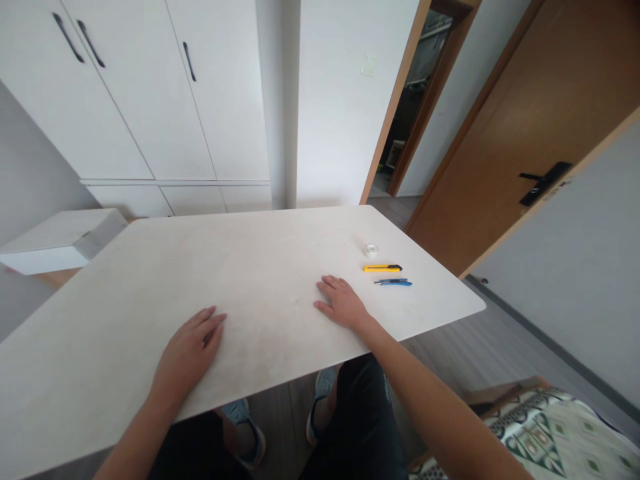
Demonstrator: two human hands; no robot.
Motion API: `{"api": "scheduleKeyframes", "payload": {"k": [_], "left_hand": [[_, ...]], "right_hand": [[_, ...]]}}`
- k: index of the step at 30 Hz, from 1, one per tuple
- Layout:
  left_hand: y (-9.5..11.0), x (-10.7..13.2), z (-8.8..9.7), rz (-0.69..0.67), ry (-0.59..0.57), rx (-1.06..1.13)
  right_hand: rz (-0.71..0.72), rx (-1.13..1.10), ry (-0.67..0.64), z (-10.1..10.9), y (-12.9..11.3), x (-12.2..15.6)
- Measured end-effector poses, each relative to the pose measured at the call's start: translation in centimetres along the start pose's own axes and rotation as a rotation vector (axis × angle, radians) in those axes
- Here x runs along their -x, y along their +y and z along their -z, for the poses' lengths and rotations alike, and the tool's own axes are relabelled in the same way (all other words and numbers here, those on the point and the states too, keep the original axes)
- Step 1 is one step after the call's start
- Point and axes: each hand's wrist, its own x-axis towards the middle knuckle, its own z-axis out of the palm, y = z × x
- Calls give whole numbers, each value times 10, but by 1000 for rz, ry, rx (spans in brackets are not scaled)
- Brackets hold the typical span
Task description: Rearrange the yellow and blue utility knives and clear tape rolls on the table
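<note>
My left hand (190,350) lies flat on the white table (240,267) near its front edge, fingers stretched out and holding nothing. My right hand (343,303) also rests palm down on the tabletop, fingers apart and empty. Just right of my right hand lie a blue pen (393,283) and, a little farther back, a yellow utility knife (383,268). Behind the knife sits a small roll of clear tape (371,250). Neither hand touches these items.
White cabinets (150,100) stand behind the table, with a low white box (60,240) at the left. A brown door (525,133) and an open doorway (415,107) are at the right. A patterned cushion (540,433) lies at lower right.
</note>
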Motion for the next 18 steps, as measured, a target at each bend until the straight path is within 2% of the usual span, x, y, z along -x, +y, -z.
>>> {"api": "scheduleKeyframes", "payload": {"k": [18], "left_hand": [[0, 0, 0, 8, 24, 17]], "right_hand": [[-6, -4, 2, -1, 0, 0]]}}
